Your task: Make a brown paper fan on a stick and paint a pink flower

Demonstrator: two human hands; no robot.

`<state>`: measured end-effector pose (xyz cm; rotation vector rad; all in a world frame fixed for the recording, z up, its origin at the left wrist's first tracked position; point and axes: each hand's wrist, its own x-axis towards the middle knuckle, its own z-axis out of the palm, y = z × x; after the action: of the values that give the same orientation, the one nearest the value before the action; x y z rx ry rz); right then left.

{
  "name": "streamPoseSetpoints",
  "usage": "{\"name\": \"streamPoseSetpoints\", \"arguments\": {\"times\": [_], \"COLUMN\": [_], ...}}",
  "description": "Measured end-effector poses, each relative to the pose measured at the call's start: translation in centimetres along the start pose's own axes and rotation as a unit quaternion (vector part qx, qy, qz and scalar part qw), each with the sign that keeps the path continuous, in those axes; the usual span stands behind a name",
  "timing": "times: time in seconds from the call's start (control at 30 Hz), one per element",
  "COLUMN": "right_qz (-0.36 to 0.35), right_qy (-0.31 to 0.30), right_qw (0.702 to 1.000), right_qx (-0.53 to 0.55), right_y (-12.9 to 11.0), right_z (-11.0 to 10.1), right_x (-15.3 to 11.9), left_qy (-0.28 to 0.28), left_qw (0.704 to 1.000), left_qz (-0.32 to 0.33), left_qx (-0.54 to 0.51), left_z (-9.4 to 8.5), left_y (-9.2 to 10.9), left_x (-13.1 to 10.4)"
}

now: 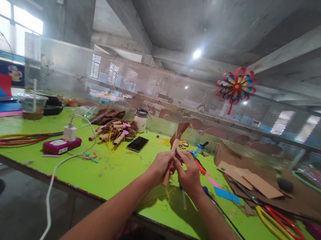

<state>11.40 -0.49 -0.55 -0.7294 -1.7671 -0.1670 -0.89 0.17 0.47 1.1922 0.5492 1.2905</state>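
Note:
A brown paper roll with a fanned, pleated brown top stands upright between my two hands, above the green table. My left hand is closed round the roll from the left. From the right, my right hand pinches its middle, fingertips close to those of my left hand. Thin yellow string hangs below the roll toward the table. Part of the roll is hidden behind my fingers.
Similar brown rolls lie left of centre near a black phone and a jar. Left are a purple power block with white cable and scissors. Right are brown sheets and red-and-yellow-handled scissors.

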Motion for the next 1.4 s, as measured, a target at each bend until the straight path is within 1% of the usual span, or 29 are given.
{"name": "streamPoseSetpoints", "arguments": {"times": [0.1, 0.3, 0.5, 0.93, 1.03, 1.1, 1.2, 1.27, 1.33, 1.4], "right_qz": [0.004, 0.002, -0.003, 0.007, 0.012, 0.019, 0.053, 0.107, 0.182, 0.256], "right_qy": [-0.008, -0.024, -0.031, -0.024, -0.012, 0.006, 0.048, 0.088, 0.134, 0.174], "right_qw": [1.000, 1.000, 0.999, 0.999, 1.000, 1.000, 0.997, 0.989, 0.971, 0.944], "right_qx": [-0.002, -0.010, -0.022, -0.022, -0.011, 0.001, 0.022, 0.041, 0.073, 0.117], "right_y": [-0.1, 0.2, 0.6, 0.5, -0.1, -0.5, -0.4, 0.3, 1.4, 2.3], "right_z": [-0.1, -0.2, -0.1, 0.0, -0.1, -0.2, -0.5, -0.7, -0.8, -0.9], "right_x": [0.0, -0.2, -0.3, -0.4, -0.3, -0.1, 0.2, 0.2, 0.2, 0.2], "left_qy": [-0.007, 0.022, 0.034, 0.031, 0.024, 0.022, 0.037, 0.051, 0.059, 0.059], "left_qw": [1.000, 0.999, 0.998, 0.997, 0.999, 0.999, 0.999, 0.998, 0.998, 0.998], "left_qz": [0.007, -0.014, -0.007, 0.001, 0.000, -0.010, -0.023, -0.022, -0.013, -0.001], "left_qx": [-0.002, 0.022, 0.054, 0.064, 0.048, 0.031, 0.010, 0.007, 0.011, 0.015], "left_z": [-0.1, 0.1, 0.5, 0.3, 0.1, -0.1, -0.4, -0.5, -0.6, -0.6], "left_y": [-0.2, 0.0, 0.4, 0.1, 0.0, -0.1, 0.0, 0.1, 0.2, 0.3], "left_x": [0.1, -0.1, -0.4, -0.1, 0.1, 0.2, 0.3, 0.3, 0.4, 0.5]}}
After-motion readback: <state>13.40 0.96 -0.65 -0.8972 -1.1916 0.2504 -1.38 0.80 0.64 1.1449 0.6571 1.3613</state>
